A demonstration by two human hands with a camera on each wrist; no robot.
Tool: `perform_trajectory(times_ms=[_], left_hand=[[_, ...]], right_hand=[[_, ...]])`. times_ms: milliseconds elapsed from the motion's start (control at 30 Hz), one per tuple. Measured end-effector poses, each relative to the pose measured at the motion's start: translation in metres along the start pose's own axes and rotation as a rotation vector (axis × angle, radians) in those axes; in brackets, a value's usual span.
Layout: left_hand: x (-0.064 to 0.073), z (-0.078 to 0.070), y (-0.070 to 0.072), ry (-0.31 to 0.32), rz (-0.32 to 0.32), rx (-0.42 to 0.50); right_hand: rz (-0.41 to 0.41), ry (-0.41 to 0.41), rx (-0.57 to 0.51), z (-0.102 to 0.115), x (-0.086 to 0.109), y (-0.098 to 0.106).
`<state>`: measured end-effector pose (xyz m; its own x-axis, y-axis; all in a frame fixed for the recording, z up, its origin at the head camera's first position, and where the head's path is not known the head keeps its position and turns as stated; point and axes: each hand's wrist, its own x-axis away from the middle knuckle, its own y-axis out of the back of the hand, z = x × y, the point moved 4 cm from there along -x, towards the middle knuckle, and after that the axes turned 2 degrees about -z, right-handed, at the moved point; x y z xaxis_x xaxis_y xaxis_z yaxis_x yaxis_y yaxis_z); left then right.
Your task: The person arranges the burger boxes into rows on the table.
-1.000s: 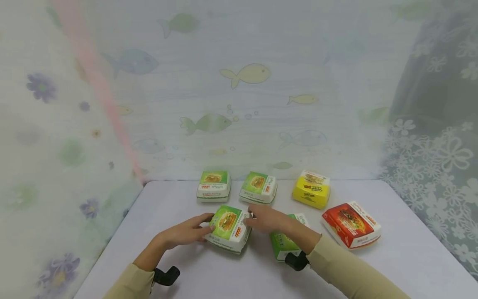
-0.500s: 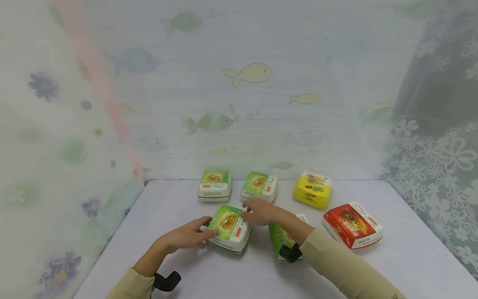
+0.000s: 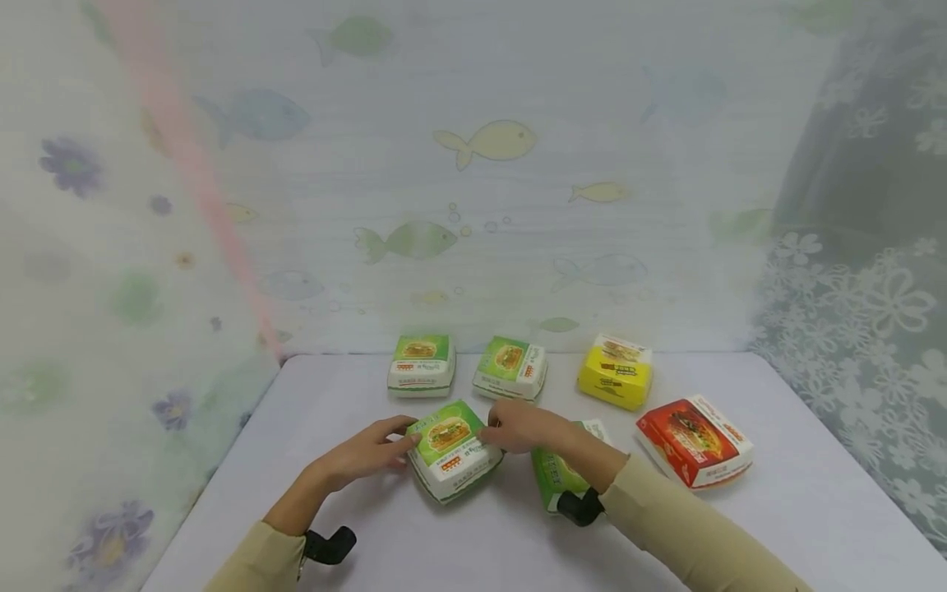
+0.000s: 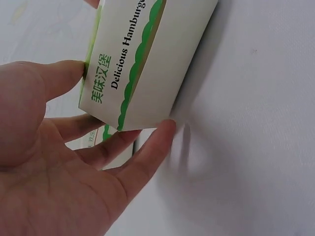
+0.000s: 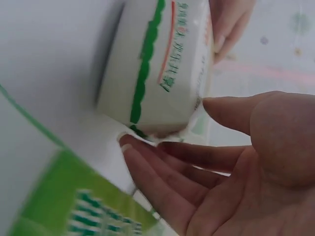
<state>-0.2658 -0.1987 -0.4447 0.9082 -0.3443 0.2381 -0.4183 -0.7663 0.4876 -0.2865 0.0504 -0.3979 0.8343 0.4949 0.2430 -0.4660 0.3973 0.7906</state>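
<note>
A green and white hamburger box (image 3: 453, 450) sits on the white table between both hands, a burger picture on its lid. My left hand (image 3: 364, 452) grips its left corner, thumb on the lid's edge and fingers along the lower side. In the left wrist view, the words "Delicious Hamburger" run along the box's side (image 4: 147, 73). At the opposite corner, my right hand (image 3: 524, 427) holds the box with the thumb at the upper edge and the fingers below. The right forearm partly covers a second green box (image 3: 553, 477).
Two more green hamburger boxes stand at the back, one at left (image 3: 422, 367) and one near the middle (image 3: 510, 370). A yellow box (image 3: 616, 374) is right of them, and a red box (image 3: 695, 440) lies nearer at right. Patterned curtains (image 3: 473, 189) enclose the table (image 3: 355, 526).
The hamburger box between the hands has turned clockwise, its white printed strip swinging from the right toward the front. The right hand first shifted up along the box's edge, then came back down.
</note>
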Motion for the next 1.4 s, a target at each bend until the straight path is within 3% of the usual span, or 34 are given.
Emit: perform_trajectory(times_ms=[267,467,633,900,1233,1400], left_hand=[[0.010,-0.002,-0.004,0.102,-0.103,0.029],[0.012,-0.004,-0.011,0.152,-0.116,0.043],[0.006,-0.003,-0.012,0.144,-0.105,0.054],[-0.002,0.004,-0.007,0.117,-0.086,0.178],[0.000,0.006,-0.011,0.112,-0.054,0.205],[0.005,0.004,-0.003,0.106,-0.041,0.213]], right_hand=[[-0.055,0.004,0.058,0.004,-0.009,0.007],[-0.035,-0.001,0.078,0.005,-0.020,0.000],[-0.005,-0.030,0.024,0.004,-0.017,-0.004],[0.010,-0.094,-0.158,0.005,-0.004,-0.012],[-0.017,-0.125,-0.149,0.003,-0.004,-0.014],[-0.025,-0.106,-0.162,0.009,-0.003,-0.013]])
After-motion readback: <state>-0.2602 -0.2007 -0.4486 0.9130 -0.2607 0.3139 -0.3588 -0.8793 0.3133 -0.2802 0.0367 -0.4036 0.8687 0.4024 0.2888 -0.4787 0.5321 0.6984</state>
